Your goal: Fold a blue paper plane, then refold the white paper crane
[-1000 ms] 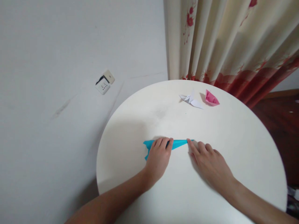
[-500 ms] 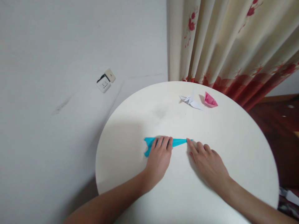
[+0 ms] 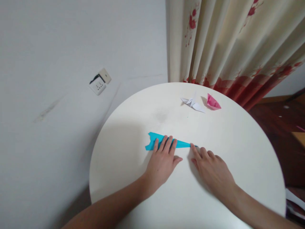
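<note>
A folded blue paper lies flat on the white round table, long and narrow, with a notched wide end at the left and a thin point at the right. My left hand rests on its wide half with fingers spread flat and the thumb out to the side. Close to the pointed end, the index fingertip of my right hand presses down on the paper. That index finger is stretched out, the other fingers are bent, and the thumb stands apart. Part of the paper is hidden under my fingers.
At the back of the table sit a white paper crane and a pink paper boat. A wall with a socket is at the left, and a patterned curtain hangs behind the table.
The blue paper's wide end has swung away from me and shows more of its width. My left hand has spread its fingers and thumb; my right fingertip stays near the pointed end.
</note>
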The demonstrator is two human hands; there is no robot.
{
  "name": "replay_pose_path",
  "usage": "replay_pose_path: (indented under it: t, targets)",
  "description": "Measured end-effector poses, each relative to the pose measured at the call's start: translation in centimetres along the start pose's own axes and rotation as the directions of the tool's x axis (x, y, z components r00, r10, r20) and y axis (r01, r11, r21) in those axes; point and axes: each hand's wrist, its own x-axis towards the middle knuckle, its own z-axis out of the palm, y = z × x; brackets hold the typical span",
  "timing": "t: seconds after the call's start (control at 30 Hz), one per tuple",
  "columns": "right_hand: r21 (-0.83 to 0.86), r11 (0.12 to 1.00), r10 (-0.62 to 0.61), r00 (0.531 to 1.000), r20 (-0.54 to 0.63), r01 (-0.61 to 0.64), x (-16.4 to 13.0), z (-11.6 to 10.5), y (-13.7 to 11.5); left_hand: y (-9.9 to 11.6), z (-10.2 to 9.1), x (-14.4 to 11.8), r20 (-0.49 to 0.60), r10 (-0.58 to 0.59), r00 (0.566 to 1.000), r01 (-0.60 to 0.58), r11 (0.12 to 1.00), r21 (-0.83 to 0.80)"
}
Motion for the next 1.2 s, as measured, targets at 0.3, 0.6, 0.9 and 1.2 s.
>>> replay_pose_path:
  t: [0.3, 0.6, 0.9, 1.2]
  targets:
    - [0.011, 1.000, -0.012, 1.000, -0.015, 0.012, -0.2, 0.4, 0.1, -0.2, 0.2, -0.2, -0.004, -0.007, 1.000, 0.007, 1.000, -0.019]
    - [0.042, 0.999, -0.003, 1.000, 0.016, 0.003, -0.2, 0.4, 0.1, -0.4, 0.4, -0.3, 0.006, 0.002, 1.000, -0.002, 0.999, -0.037]
    - [0.220, 0.971, 0.100, 0.995, -0.014, -0.095, 0.5, -0.1, 0.0, -0.3, 0.6, -0.4, -0.019, -0.001, 1.000, 0.001, 1.000, -0.002]
    - [0.305, 0.949, -0.061, 0.995, -0.084, 0.084, 2.8, 1.2, -2.6, -0.4, 0.5, -0.4, -0.021, 0.005, 1.000, -0.005, 1.000, 0.014]
